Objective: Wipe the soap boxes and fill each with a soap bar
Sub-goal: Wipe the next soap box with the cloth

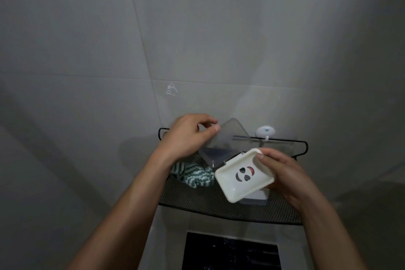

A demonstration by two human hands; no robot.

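Note:
My right hand (282, 173) grips a white soap-box tray (243, 176) with cut-out holes like a face, tilted above the shelf. My left hand (188, 136) pinches the edge of a clear hinged lid (230, 136) on a transparent soap box (215, 156) that sits at the back of the shelf; the lid stands raised. A green-and-white striped cloth (192, 176) lies bunched on the shelf under my left wrist. Below the white tray, part of another clear box (255, 198) shows. No soap bar is visible.
A black mesh shelf (219, 204) with a wire rail hangs on the grey tiled wall. A white hook (265, 131) sticks to the wall behind the rail. A dark opening (230, 252) lies below the shelf.

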